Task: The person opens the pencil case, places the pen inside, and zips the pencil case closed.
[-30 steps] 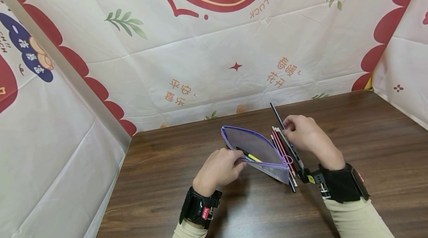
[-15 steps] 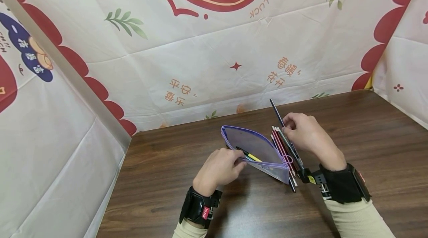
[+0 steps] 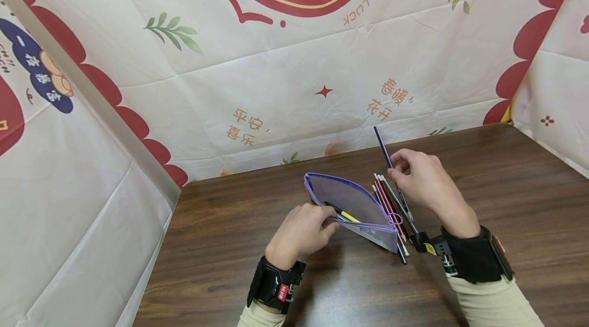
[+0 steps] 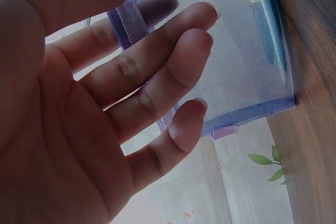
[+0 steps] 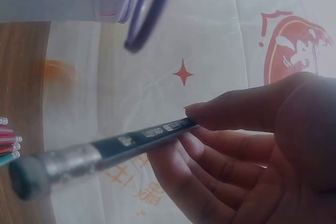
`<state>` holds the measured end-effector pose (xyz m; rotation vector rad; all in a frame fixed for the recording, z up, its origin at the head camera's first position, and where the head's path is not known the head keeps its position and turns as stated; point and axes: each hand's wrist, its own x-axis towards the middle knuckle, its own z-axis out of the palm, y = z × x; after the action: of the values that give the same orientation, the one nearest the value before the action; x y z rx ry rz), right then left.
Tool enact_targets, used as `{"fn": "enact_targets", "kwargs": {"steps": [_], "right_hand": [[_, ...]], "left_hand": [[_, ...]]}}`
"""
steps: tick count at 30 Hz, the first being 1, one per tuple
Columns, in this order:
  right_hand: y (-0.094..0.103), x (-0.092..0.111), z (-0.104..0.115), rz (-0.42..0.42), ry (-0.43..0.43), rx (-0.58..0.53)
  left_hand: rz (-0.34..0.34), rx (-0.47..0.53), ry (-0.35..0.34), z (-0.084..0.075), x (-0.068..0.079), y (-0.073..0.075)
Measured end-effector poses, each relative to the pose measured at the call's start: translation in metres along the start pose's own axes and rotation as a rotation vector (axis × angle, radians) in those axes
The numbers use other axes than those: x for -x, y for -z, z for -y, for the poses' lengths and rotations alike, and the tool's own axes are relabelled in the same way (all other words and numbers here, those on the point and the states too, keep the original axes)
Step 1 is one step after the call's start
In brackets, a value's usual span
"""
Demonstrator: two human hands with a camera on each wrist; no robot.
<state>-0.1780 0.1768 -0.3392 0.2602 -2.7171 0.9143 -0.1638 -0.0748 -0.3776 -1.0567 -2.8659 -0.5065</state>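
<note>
My left hand [image 3: 301, 232] pinches the near rim of a purple-edged mesh zip pencil pouch [image 3: 354, 191], whose mouth gapes wide. In the left wrist view a finger shows through the mesh [image 4: 231, 61], and the rim lies between thumb and fingers. Inside the pouch are a black-and-yellow pen [image 3: 348, 215] and something blue beside it. My right hand [image 3: 425, 179] holds a dark pencil [image 3: 382, 146] between thumb and fingers, raised at a slant just right of the pouch. Its metal band [image 5: 73, 163] and eraser end show large in the right wrist view.
Several pencils [image 3: 385, 198], red, green and dark, lie in a bundle against the pouch's right side. A purple zip-pull ring [image 3: 395, 219] hangs over them. Printed white cloth [image 3: 276, 76] walls the wooden table [image 3: 221, 245] at the back and both sides.
My right hand has risen slightly away from the bundle with the dark pencil, whose top now overlaps the back cloth more. The left hand and pouch have stayed put.
</note>
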Motion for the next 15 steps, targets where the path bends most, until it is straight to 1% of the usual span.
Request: {"fn": "enact_targets", "kwargs": {"steps": [8,15], "right_hand": [[0.003,0.0029,0.0037,-0.031,-0.012,-0.011],[0.004,0.004,0.0057,-0.102,-0.007,-0.028]], "left_hand": [[0.001,0.0,-0.003,-0.0004,-0.0003,0.0002],[0.003,-0.004,-0.004,-0.0003,0.0001,-0.0001]]}}
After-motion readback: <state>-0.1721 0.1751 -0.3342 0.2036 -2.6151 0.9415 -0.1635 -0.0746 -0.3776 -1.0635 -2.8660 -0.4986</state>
